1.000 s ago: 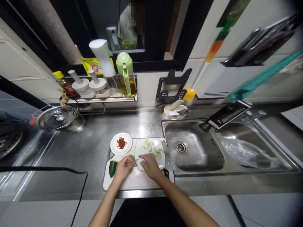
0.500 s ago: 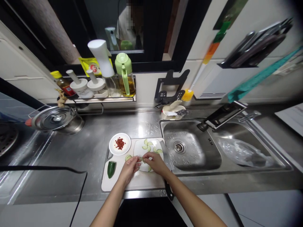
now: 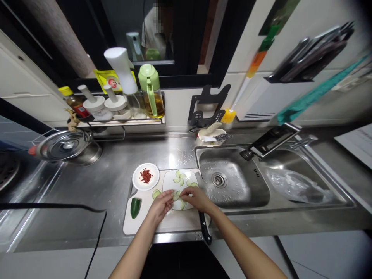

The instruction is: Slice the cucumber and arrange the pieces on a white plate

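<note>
My left hand and my right hand meet over the near edge of a white plate, fingertips pinched on pale green cucumber slices. More slices lie fanned on the plate's far part. The plate stands on a white cutting board. A couple of loose slices lie on the board just left of the plate. A dark green cucumber end lies further left. A black-handled knife lies at the board's right edge.
A small white dish with chopped red chili sits behind the board. The steel sink is to the right, with a clear plastic bag. A pot lid and a rack of condiment bottles stand at left rear. A black cable crosses the counter.
My left hand moved right from the board to the plate's near edge and joined my right hand. More slices now lie on the plate's near part.
</note>
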The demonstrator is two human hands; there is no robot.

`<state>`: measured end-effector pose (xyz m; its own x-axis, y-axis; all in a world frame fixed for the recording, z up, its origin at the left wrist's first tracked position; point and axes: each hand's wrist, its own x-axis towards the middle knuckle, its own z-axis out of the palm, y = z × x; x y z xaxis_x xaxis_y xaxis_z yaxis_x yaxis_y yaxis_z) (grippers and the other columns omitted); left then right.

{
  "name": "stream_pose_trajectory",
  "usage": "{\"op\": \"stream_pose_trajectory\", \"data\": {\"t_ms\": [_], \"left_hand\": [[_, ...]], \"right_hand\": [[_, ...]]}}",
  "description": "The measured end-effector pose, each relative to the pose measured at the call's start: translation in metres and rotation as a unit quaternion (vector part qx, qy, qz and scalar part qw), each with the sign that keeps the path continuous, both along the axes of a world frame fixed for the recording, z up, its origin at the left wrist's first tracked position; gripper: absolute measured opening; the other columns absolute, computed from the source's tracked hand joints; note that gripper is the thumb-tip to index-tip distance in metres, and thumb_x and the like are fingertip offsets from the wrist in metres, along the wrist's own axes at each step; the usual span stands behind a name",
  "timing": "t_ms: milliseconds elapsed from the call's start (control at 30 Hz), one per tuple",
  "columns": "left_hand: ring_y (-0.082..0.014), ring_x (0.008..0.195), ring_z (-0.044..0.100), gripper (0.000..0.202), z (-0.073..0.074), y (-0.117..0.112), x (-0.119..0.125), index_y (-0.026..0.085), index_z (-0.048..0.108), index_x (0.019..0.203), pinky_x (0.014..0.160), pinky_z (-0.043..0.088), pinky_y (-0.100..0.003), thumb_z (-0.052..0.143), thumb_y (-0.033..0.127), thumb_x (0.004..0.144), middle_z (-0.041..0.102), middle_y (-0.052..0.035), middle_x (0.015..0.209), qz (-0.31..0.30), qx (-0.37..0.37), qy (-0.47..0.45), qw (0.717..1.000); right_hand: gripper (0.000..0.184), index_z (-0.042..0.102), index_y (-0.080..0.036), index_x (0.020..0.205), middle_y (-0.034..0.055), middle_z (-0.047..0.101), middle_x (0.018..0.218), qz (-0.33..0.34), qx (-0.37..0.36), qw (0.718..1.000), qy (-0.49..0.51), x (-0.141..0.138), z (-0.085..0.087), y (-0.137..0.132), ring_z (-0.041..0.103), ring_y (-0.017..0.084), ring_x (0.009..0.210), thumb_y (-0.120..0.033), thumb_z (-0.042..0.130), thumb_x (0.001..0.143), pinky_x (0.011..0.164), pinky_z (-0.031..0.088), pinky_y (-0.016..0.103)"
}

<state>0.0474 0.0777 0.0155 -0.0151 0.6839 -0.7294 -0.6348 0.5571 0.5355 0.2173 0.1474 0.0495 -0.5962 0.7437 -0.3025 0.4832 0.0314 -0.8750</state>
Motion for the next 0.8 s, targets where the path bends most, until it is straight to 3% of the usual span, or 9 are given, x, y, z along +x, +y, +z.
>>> {"op": "stream_pose_trajectory", "data": {"t_ms": [200,433,567,800], "left_hand": [[-0.0061,0.046,0.049,0.025,-0.009,-0.007,0.003,0.015,0.058,0.075,0.047,0.032,-0.017,0.072,0.029,0.059,0.053,0.0061,0.051,-0.054,0.046,0.176,0.982],[-0.0101,0.052,0.051,0.019,-0.014,-0.016,0.017,0.019,0.063,0.086,0.058,0.037,-0.022,0.057,0.024,0.069,0.055,0.0063,0.054,-0.158,0.061,0.446,0.879],[-0.0117,0.056,0.054,0.017,-0.011,-0.014,0.023,0.019,0.064,0.085,0.061,0.038,-0.023,0.055,0.021,0.071,0.057,0.0048,0.055,-0.179,0.053,0.498,0.847],[-0.0115,0.057,0.056,0.018,-0.005,-0.011,0.026,0.018,0.063,0.088,0.061,0.037,-0.021,0.054,0.015,0.073,0.06,0.0034,0.057,-0.199,0.035,0.519,0.831]], "right_hand": [[0.008,0.067,-0.018,0.071,-0.0005,0.065,0.066,-0.001,0.058,0.991,-0.121,0.0,-0.018,0.007,0.056,0.012,0.062,-0.02,0.059,0.072,0.057,0.038,0.022],[0.006,0.066,-0.021,0.069,0.001,0.064,0.07,0.025,0.126,0.965,-0.228,-0.007,-0.019,0.006,0.054,0.016,0.075,-0.02,0.061,0.072,0.065,0.032,0.027],[0.009,0.066,-0.022,0.071,0.0026,0.064,0.072,0.049,0.148,0.953,-0.261,-0.012,-0.019,0.005,0.052,0.02,0.084,-0.021,0.059,0.075,0.07,0.031,0.03],[0.013,0.067,-0.022,0.078,0.0037,0.065,0.077,0.073,0.153,0.941,-0.293,-0.014,-0.019,0.007,0.051,0.02,0.09,-0.024,0.055,0.079,0.072,0.029,0.031]]}}
